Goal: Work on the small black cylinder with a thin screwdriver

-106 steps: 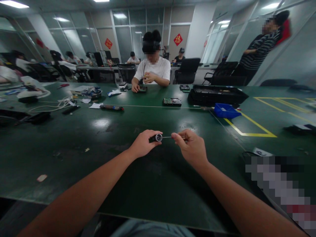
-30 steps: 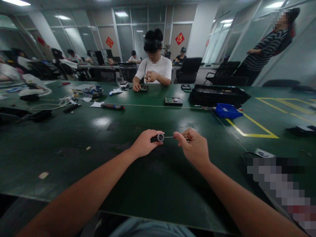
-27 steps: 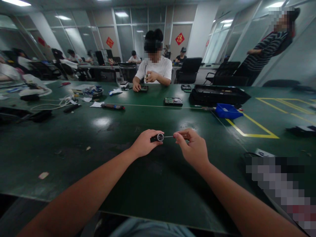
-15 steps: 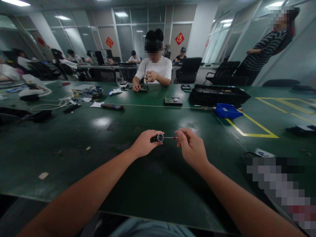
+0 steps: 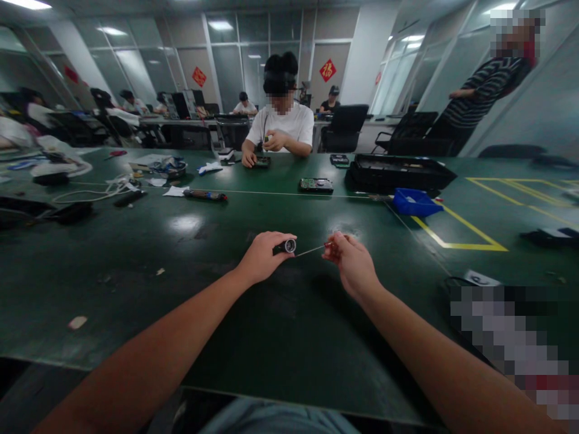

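L hand (image 5: 261, 258) grips blk cyl. (image 5: 290, 246), R hand (image 5: 355, 262) pinches thin tool (image 5: 310, 251).

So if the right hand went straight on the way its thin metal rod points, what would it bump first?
Likely the left hand, at its thumb tip, just below the silver-rimmed black cylinder it holds. The thin metal rod points there, though depth is unclear; it might pass by.
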Demonstrator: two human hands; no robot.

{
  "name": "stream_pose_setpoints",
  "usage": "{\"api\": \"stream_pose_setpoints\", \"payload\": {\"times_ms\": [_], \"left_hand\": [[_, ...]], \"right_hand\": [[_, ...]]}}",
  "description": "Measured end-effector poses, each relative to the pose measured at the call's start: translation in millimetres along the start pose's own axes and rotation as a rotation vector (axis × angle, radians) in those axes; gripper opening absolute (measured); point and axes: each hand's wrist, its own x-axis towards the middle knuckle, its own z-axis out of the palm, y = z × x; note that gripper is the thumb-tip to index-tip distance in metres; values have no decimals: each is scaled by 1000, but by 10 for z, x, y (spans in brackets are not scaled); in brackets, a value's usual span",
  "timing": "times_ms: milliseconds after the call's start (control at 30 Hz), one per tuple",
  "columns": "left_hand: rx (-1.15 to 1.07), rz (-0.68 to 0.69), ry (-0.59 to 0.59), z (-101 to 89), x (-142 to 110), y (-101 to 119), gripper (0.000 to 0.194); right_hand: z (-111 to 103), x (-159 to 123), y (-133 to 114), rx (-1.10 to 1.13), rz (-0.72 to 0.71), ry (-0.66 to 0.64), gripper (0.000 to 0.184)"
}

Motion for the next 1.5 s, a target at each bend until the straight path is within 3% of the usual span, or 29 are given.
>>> {"api": "stream_pose_setpoints", "payload": {"times_ms": [100, 333, 500, 633, 800, 1067, 1500], "left_hand": [[-5, -57, -8, 4, 0, 9, 37], [-39, -67, -52, 7, -20, 65, 37], [-35, -69, -58, 8, -29, 58, 37], [-40, -75, -64, 9, -35, 53, 38], [-38, -91, -80, -4, -39, 76, 37], [-58, -95, -93, 4, -49, 42, 39], [-72, -84, -89, 19, -44, 1, 36]], "right_hand": [[-8, 6, 11, -47, -87, 48, 25], [32, -107, -22, -314, -286, -55, 27], [56, -212, -138, -511, -405, -47, 28], [60, -275, -239, -777, -442, -20, 32], [61, -297, -257, -897, -509, -8, 36], [71, -312, -252, -923, -494, -31, 34], [63, -298, -221, -747, -494, -221, 15]]}}
